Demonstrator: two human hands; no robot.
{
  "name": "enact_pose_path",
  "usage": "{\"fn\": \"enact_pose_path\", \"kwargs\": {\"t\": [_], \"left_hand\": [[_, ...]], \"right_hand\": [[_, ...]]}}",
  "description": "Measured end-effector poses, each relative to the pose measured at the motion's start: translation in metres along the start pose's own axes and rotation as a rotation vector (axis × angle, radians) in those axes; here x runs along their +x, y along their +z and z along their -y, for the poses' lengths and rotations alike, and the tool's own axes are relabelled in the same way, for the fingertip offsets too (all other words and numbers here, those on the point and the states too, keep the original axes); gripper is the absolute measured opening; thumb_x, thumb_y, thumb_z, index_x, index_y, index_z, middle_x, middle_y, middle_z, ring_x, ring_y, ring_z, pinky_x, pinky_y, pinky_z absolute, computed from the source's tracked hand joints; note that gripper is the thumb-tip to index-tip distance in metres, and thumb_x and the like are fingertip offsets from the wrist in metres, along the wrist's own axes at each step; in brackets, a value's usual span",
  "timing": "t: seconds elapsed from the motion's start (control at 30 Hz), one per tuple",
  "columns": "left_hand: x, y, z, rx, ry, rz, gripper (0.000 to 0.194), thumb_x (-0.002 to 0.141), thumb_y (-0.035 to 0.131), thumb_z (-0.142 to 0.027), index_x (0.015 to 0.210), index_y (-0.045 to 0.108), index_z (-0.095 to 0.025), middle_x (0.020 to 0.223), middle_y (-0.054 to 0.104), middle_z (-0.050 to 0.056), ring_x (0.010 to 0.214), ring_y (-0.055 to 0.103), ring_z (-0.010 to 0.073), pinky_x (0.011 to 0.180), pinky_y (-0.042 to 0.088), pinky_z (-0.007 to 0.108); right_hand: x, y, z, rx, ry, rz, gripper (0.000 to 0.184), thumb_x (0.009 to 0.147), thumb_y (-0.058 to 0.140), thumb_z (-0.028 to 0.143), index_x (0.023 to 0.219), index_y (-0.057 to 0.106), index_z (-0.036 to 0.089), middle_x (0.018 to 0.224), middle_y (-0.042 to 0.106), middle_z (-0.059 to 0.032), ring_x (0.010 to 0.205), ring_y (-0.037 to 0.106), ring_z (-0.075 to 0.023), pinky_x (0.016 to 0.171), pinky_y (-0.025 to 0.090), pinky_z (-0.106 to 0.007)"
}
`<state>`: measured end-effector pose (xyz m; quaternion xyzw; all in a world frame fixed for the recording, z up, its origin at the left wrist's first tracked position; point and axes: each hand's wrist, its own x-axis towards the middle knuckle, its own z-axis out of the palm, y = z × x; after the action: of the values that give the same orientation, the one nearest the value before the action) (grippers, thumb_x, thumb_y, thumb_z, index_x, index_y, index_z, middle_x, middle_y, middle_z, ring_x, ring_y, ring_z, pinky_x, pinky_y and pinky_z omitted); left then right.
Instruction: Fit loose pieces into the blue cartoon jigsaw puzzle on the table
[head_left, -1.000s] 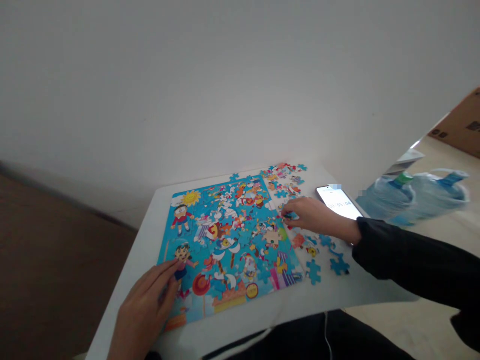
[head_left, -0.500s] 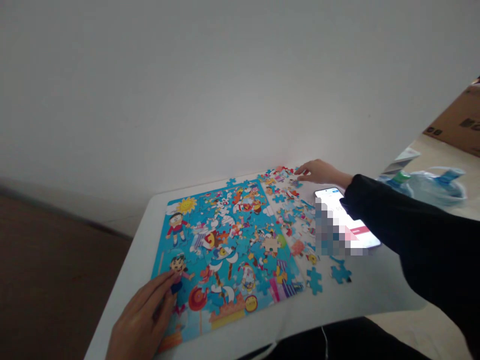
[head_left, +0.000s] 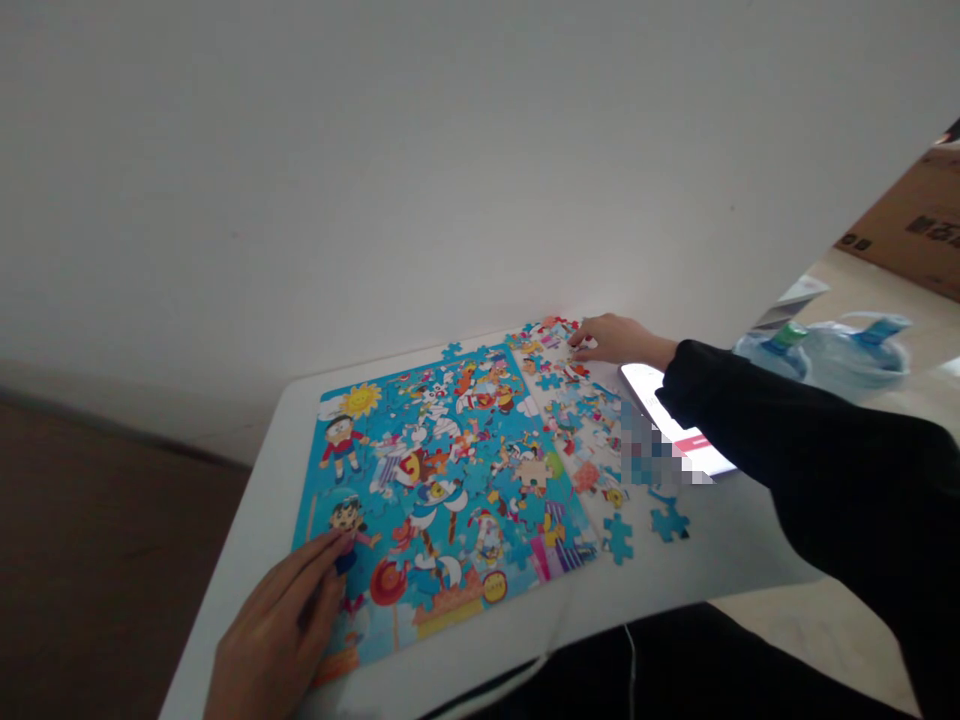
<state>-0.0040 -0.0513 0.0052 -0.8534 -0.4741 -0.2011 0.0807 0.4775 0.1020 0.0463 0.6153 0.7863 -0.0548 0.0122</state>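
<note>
A cartoon jigsaw puzzle (head_left: 388,412), largely blue, lies on the white table. My left hand (head_left: 274,620) rests at its lower left, long fingers stretched over the edge and fingertips touching the picture beside a printed figure in a pink top. Some pieces lie loose or face down on the puzzle, among them a beige piece (head_left: 534,472). Along its right side spreads a heap of loose puzzle pieces (head_left: 564,418). At the far end of that heap, my right hand (head_left: 619,340) reaches down with thumb and fingers apart, touching or just above the pieces.
A lit phone (head_left: 684,428) lies partly under my right forearm. Two loose blue pieces, one a puzzle piece (head_left: 618,539), sit near the front. The wall (head_left: 420,180) borders the table's back edge. Water jugs (head_left: 855,360) and a cardboard box (head_left: 907,220) stand on the floor at right.
The whole view has shifted slightly, moving the table left and up in the picture. My right hand stays at the far pieces, its fingers a little lower among them. My left hand keeps its place.
</note>
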Motion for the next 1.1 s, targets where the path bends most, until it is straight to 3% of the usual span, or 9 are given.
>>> {"fn": "enact_pose_path", "kwargs": {"t": [0.13, 0.27, 0.43, 0.6, 0.9, 1.1], "left_hand": [[0.0, -0.001, -0.001, -0.008, -0.032, 0.02, 0.032, 0.092, 0.04, -0.036, 0.108, 0.064, -0.022, 0.106, 0.07, 0.007, 0.089, 0.069, 0.0246, 0.08, 0.057, 0.039], [-0.001, 0.001, -0.001, -0.006, -0.046, 0.033, 0.035, 0.092, 0.039, -0.039, 0.108, 0.065, -0.021, 0.107, 0.07, 0.006, 0.091, 0.069, 0.0246, 0.082, 0.057, 0.039], [0.0, 0.002, -0.002, -0.003, -0.045, 0.022, 0.037, 0.092, 0.038, -0.04, 0.107, 0.065, -0.02, 0.107, 0.07, 0.007, 0.09, 0.069, 0.0245, 0.081, 0.057, 0.039], [0.0, 0.003, -0.003, -0.007, -0.058, 0.02, 0.035, 0.093, 0.038, -0.039, 0.108, 0.065, -0.021, 0.109, 0.07, 0.006, 0.093, 0.068, 0.0235, 0.085, 0.055, 0.037], [-0.003, 0.005, -0.004, -0.012, -0.102, -0.014, 0.035, 0.092, 0.04, -0.035, 0.106, 0.066, -0.017, 0.107, 0.07, 0.008, 0.093, 0.067, 0.0244, 0.085, 0.054, 0.038], [0.0, 0.0, -0.016, -0.054, -0.155, -0.062, 0.03, 0.091, 0.043, -0.026, 0.104, 0.067, -0.013, 0.106, 0.069, 0.011, 0.095, 0.066, 0.0225, 0.089, 0.053, 0.036]], "right_hand": [[-0.02, -0.007, 0.008, 0.035, -0.085, -0.033, 0.042, 0.087, 0.051, 0.046, 0.115, 0.066, 0.018, 0.117, 0.066, -0.0104, 0.104, 0.06, -0.0249, 0.083, 0.045, -0.036], [-0.048, -0.01, 0.026, 0.094, -0.245, 0.048, 0.034, 0.085, 0.056, 0.044, 0.107, 0.069, 0.022, 0.109, 0.069, -0.0068, 0.094, 0.063, -0.0213, 0.078, 0.046, -0.033], [-0.068, -0.003, 0.054, 0.108, -0.385, 0.015, 0.04, 0.086, 0.055, 0.05, 0.115, 0.064, 0.025, 0.115, 0.066, -0.0067, 0.105, 0.059, -0.0233, 0.08, 0.045, -0.033], [-0.071, 0.004, 0.072, 0.063, -0.378, 0.042, 0.039, 0.083, 0.061, 0.046, 0.115, 0.064, 0.025, 0.109, 0.065, -0.0066, 0.102, 0.059, -0.0233, 0.066, 0.044, -0.028], [-0.075, 0.005, 0.076, 0.154, -0.323, 0.027, 0.031, 0.082, 0.062, 0.041, 0.105, 0.068, 0.021, 0.105, 0.069, -0.0067, 0.097, 0.063, -0.0224, 0.077, 0.047, -0.032], [-0.08, 0.0, 0.098, 0.279, -0.32, -0.058, 0.033, 0.083, 0.058, 0.043, 0.105, 0.069, 0.021, 0.096, 0.072, -0.0051, 0.077, 0.066, -0.0178, 0.065, 0.049, -0.029]]}}
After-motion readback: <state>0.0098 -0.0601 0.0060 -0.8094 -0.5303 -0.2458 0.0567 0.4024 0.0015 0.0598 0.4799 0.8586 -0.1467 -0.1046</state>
